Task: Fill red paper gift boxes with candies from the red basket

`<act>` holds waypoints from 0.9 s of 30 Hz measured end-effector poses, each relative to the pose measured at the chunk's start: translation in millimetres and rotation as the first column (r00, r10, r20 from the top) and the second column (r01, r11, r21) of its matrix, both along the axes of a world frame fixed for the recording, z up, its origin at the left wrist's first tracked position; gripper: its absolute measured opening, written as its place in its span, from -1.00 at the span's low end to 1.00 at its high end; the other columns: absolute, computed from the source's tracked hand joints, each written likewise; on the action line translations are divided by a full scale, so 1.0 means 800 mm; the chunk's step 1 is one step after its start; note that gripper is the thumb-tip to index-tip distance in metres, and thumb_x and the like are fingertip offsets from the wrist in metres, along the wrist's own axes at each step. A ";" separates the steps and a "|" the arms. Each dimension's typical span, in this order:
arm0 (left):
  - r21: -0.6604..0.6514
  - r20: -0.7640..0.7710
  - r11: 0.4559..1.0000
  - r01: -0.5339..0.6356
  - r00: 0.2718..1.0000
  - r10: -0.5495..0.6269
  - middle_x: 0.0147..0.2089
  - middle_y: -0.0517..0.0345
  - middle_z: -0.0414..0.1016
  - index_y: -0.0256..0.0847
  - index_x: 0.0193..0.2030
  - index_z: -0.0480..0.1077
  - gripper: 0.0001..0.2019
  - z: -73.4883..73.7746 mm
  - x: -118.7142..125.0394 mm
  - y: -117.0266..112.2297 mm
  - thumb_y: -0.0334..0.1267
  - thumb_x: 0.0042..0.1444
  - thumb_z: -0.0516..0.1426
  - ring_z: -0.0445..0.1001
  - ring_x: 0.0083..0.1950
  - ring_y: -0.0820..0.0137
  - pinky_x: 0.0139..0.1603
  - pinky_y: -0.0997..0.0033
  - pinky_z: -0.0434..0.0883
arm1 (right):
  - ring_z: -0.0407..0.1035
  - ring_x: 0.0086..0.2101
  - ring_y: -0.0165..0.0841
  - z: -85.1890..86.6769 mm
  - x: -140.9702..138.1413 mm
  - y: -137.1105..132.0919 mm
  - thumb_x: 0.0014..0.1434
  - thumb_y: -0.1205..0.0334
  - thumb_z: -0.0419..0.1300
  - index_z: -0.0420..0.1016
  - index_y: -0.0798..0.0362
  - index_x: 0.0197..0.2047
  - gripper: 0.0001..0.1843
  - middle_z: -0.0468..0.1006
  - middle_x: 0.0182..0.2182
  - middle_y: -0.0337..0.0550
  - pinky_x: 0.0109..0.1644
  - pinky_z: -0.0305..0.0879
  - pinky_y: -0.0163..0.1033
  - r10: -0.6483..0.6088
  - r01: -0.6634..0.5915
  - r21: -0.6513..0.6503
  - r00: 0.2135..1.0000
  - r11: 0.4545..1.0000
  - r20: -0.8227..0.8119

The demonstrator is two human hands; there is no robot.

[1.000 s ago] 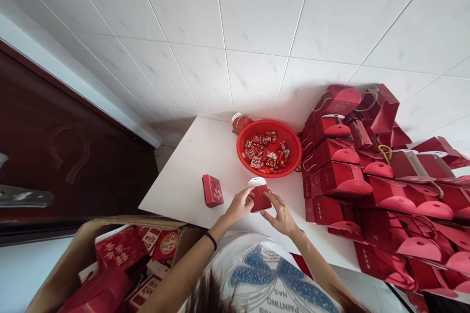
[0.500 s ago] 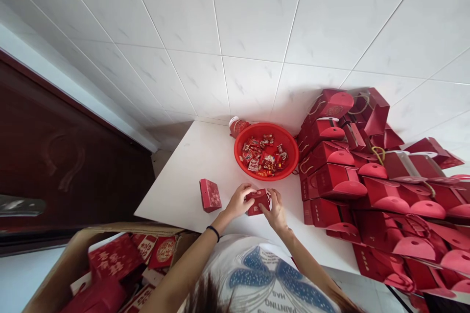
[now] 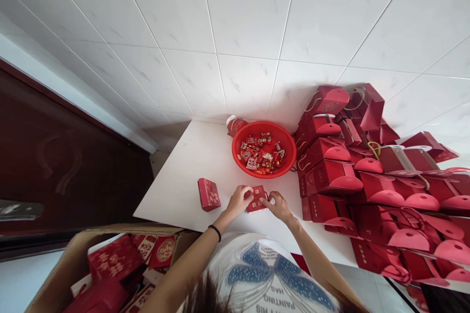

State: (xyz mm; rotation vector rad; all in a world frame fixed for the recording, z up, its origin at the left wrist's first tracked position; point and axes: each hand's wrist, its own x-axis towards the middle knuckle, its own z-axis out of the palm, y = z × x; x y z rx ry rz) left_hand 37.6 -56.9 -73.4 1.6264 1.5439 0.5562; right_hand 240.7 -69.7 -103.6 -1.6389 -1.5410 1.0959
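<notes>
A small red gift box (image 3: 256, 198) with pale lettering lies on the white table in front of me. Its left edge is gripped between the thumb and curled fingers of my left hand (image 3: 238, 200). On the other side my right hand (image 3: 280, 206) is closed, its thumb and fingertips at the box's right edge, where a bit of dark cord shows. Just beyond the hands stands a red plastic basin (image 3: 265, 175) with several wrapped candies (image 3: 267, 156) in it. Another red box (image 3: 209, 194) stands apart to the left of my hands.
Stacked red gift boxes (image 3: 340, 176) with rounded flaps and cord handles fill the table's right side. A red jar with a white lid (image 3: 235, 125) stands behind the basin. At lower left, a cardboard carton (image 3: 73, 254) holds more red packages. A tiled wall (image 3: 249, 71) borders the table (image 3: 194, 149).
The box now lies flatter, with more of its lettered face showing. My right hand has shifted from its top corner to its right edge, while my left hand keeps its hold.
</notes>
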 end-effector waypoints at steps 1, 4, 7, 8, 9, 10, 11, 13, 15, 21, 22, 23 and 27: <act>-0.010 -0.035 1.000 -0.003 0.999 0.003 -0.04 0.02 0.51 -0.15 -0.12 0.49 -0.81 0.003 0.000 0.002 -0.37 0.12 0.18 0.52 0.03 0.22 0.11 0.20 0.45 | 0.41 -0.36 -0.23 0.005 0.000 0.002 -0.11 -0.37 0.32 0.29 -0.03 -0.61 -0.41 0.45 -0.49 -0.16 -0.18 0.40 -0.14 -0.023 0.021 -0.041 0.998 0.999 -0.052; -0.092 -0.128 0.995 -0.028 0.992 0.016 0.00 -0.05 0.49 -0.17 -0.02 0.46 -0.71 0.010 -0.004 0.006 -0.30 0.08 0.25 0.54 0.01 0.18 0.05 0.19 0.47 | 0.29 -0.50 -0.36 0.018 -0.003 0.003 -0.14 -0.35 0.30 0.22 -0.02 -0.66 -0.41 0.34 -0.62 -0.27 -0.35 0.30 -0.25 -0.068 0.050 -0.116 0.986 0.992 -0.151; -0.186 -0.120 0.980 -0.074 0.991 0.052 -0.04 -0.07 0.52 -0.20 -0.01 0.46 -0.65 0.013 -0.008 0.008 -0.23 0.04 0.29 0.57 -0.04 0.18 0.02 0.21 0.47 | 0.19 -0.60 -0.42 0.030 -0.007 0.001 -0.06 -0.33 0.22 0.17 -0.02 -0.65 -0.42 0.27 -0.69 -0.31 -0.46 0.23 -0.30 -0.086 0.046 -0.174 0.969 0.984 -0.233; -0.198 -0.102 0.976 -0.087 0.993 0.068 -0.06 -0.06 0.53 -0.20 -0.03 0.46 -0.66 0.014 -0.009 0.008 -0.23 0.03 0.30 0.57 -0.03 0.18 0.03 0.23 0.46 | 0.21 -0.59 -0.42 0.036 -0.008 0.000 -0.03 -0.33 0.20 0.17 -0.01 -0.63 -0.43 0.31 -0.67 -0.29 -0.46 0.25 -0.29 -0.092 0.042 -0.188 0.960 0.981 -0.263; -0.206 -0.084 0.974 -0.096 0.993 0.080 -0.07 -0.04 0.55 -0.20 -0.04 0.45 -0.66 0.015 -0.010 0.008 -0.23 0.02 0.30 0.57 -0.02 0.19 0.03 0.26 0.46 | 0.26 -0.56 -0.40 0.043 -0.008 0.000 0.00 -0.32 0.18 0.19 -0.01 -0.61 -0.44 0.36 -0.64 -0.25 -0.42 0.29 -0.27 -0.098 0.038 -0.199 0.949 0.979 -0.299; -0.219 -0.074 0.971 -0.100 0.994 0.086 -0.08 -0.02 0.57 -0.20 -0.06 0.44 -0.67 0.017 -0.010 0.009 -0.24 0.02 0.29 0.57 -0.01 0.20 0.02 0.29 0.45 | 0.31 -0.52 -0.38 0.050 -0.008 0.000 0.01 -0.31 0.18 0.21 0.00 -0.59 -0.45 0.41 -0.60 -0.22 -0.36 0.34 -0.25 -0.107 0.036 -0.207 0.934 0.978 -0.342; -0.239 -0.079 0.966 -0.102 0.993 0.085 -0.11 0.00 0.58 -0.19 -0.08 0.43 -0.69 0.020 -0.009 0.009 -0.24 0.02 0.29 0.58 -0.02 0.21 -0.01 0.32 0.45 | 0.35 -0.47 -0.35 0.059 -0.008 0.000 0.01 -0.30 0.20 0.24 0.01 -0.57 -0.46 0.45 -0.56 -0.19 -0.28 0.38 -0.22 -0.121 0.041 -0.209 0.914 0.977 -0.387; -0.291 -0.134 0.951 -0.107 0.989 0.070 -0.16 0.01 0.61 -0.18 -0.11 0.41 -0.71 0.027 -0.007 0.011 -0.20 0.03 0.28 0.59 -0.06 0.19 -0.09 0.34 0.43 | 0.40 -0.39 -0.31 0.076 -0.005 0.002 -0.01 -0.26 0.27 0.33 0.03 -0.55 -0.49 0.49 -0.52 -0.16 -0.16 0.40 -0.17 -0.156 0.065 -0.205 0.872 0.976 -0.464; -0.323 -0.222 0.938 -0.128 0.973 0.057 -0.17 -0.02 0.62 -0.18 -0.14 0.40 -0.70 0.035 -0.003 0.014 -0.14 0.02 0.28 0.59 -0.08 0.14 -0.15 0.33 0.41 | 0.42 -0.35 -0.27 0.093 -0.003 0.005 -0.05 -0.22 0.33 0.42 0.06 -0.50 -0.53 0.52 -0.48 -0.14 -0.09 0.39 -0.14 -0.187 0.099 -0.196 0.843 0.976 -0.504; -0.271 -0.109 0.945 -0.180 0.982 0.156 -0.17 0.00 0.62 -0.17 -0.22 0.43 -0.74 0.054 0.010 0.020 -0.30 -0.10 0.31 0.58 -0.04 0.12 -0.10 0.30 0.39 | 0.51 -0.27 -0.18 0.111 -0.006 0.014 -0.14 -0.15 0.44 0.56 0.09 -0.30 -0.50 0.63 -0.35 -0.06 -0.08 0.43 -0.10 -0.146 0.055 -0.192 0.852 0.980 -0.503; -0.278 -0.025 0.946 -0.167 0.986 0.167 -0.21 0.04 0.62 -0.18 -0.26 0.44 -0.80 0.058 0.012 0.021 -0.32 -0.08 0.29 0.58 -0.07 0.16 -0.11 0.32 0.40 | 0.52 -0.27 -0.17 0.110 -0.007 0.015 -0.15 -0.16 0.44 0.56 0.09 -0.28 -0.48 0.63 -0.35 -0.05 -0.10 0.44 -0.10 -0.139 0.054 -0.184 0.861 0.981 -0.489; -0.290 0.045 0.946 -0.145 0.985 0.164 -0.26 0.07 0.62 -0.19 -0.31 0.45 -0.87 0.062 0.014 0.022 -0.31 -0.05 0.26 0.58 -0.13 0.21 -0.13 0.33 0.41 | 0.53 -0.28 -0.16 0.109 -0.008 0.016 -0.15 -0.17 0.43 0.56 0.10 -0.26 -0.46 0.64 -0.36 -0.05 -0.12 0.45 -0.09 -0.132 0.056 -0.171 0.871 0.984 -0.474; -0.442 0.344 0.897 -0.009 0.922 0.179 -0.36 0.08 0.59 -0.24 -0.35 0.50 -0.80 0.089 0.016 0.024 -0.14 0.10 0.17 0.55 -0.31 0.32 -0.26 0.37 0.44 | 0.53 -0.28 -0.18 0.109 -0.010 0.016 -0.01 -0.10 0.32 0.54 0.10 -0.20 -0.55 0.65 -0.32 -0.04 -0.12 0.45 -0.09 -0.046 0.017 -0.080 0.924 0.997 -0.380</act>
